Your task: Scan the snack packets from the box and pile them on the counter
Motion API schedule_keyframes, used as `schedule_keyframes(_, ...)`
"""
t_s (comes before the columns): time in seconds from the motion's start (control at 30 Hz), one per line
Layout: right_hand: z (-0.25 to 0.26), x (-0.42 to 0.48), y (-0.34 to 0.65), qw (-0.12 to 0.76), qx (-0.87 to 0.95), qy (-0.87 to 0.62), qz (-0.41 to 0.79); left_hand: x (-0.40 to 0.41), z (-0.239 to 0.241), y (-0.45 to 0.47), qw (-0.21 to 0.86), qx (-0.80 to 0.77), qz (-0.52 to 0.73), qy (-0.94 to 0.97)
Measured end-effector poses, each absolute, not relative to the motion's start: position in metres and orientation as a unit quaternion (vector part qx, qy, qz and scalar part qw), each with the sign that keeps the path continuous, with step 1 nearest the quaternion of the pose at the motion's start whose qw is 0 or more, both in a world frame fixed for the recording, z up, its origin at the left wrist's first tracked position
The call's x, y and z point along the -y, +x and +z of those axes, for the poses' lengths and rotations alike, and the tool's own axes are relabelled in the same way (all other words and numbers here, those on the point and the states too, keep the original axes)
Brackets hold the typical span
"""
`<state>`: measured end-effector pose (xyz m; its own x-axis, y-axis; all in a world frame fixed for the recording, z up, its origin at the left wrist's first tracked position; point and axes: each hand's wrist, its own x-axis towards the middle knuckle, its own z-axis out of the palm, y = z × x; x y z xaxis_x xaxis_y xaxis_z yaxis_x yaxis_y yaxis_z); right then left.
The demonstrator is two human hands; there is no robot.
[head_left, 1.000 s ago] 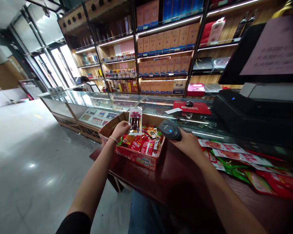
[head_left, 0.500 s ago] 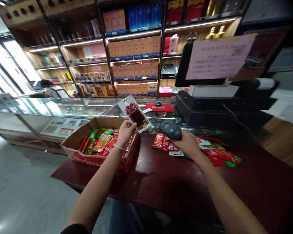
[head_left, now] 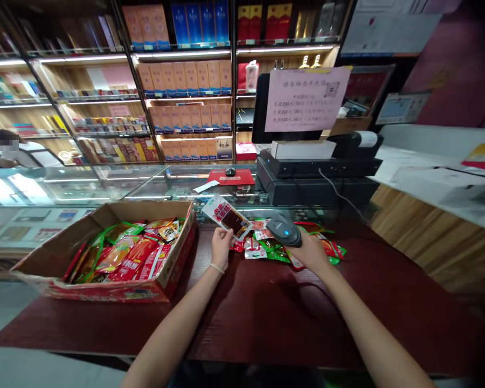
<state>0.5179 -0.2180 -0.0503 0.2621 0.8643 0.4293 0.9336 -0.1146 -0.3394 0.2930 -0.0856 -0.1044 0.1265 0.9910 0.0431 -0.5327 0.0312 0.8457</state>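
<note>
1. Watching from my remote post: left hand (head_left: 221,247) pinches a flat packet (head_left: 228,215) between thumb and fingers, raised above the surface (head_left: 242,312), printed front facing me, tilted.
2. Right hand (head_left: 312,253) is wrapped round the grip of a dark handheld scanner (head_left: 283,230), blue light showing. Whether a finger presses its trigger, I cannot tell.
3. Held packet sits between the box (head_left: 117,291) and a loose spread of packets (head_left: 275,251), near the spread's left end. Contact with it: unclear to me.
4. Scanner is held over that spread, just beside the packet; I see a gap between the two.
5. Box, on the surface to the left, open-topped, bears many bagged packets (head_left: 135,258), mostly red and green, loosely heaped.
6. Progress, my judgement: partway. One packet is out and in hand, not yet set down; a smaller lot lies on the surface, and plenty remain in the box. I can't count either lot, nor tell which have been dealt with.
7. Beyond: a mouse (head_left: 230,172) on a red mat (head_left: 244,178), and a monitor bearing a pink sheet (head_left: 303,116).
</note>
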Motion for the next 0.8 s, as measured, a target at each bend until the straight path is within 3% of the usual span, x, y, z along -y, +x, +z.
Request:
schedule_keyframes(0.33,-0.066,0.230,0.509,0.226,0.639,-0.732,0.071,0.066,-0.134,0.273,0.581,-0.368,0.600,0.409)
schedule_keyframes(0.6,-0.065,0.234,0.503,0.179,0.654,-0.731,0.080,0.067,-0.134,0.278,0.577,-0.382,0.593,0.411)
schedule_keyframes(0.8,-0.069,0.234,0.508,0.217,0.649,-0.722,0.095,0.068,-0.134,0.277,0.573,-0.389,0.593,0.410)
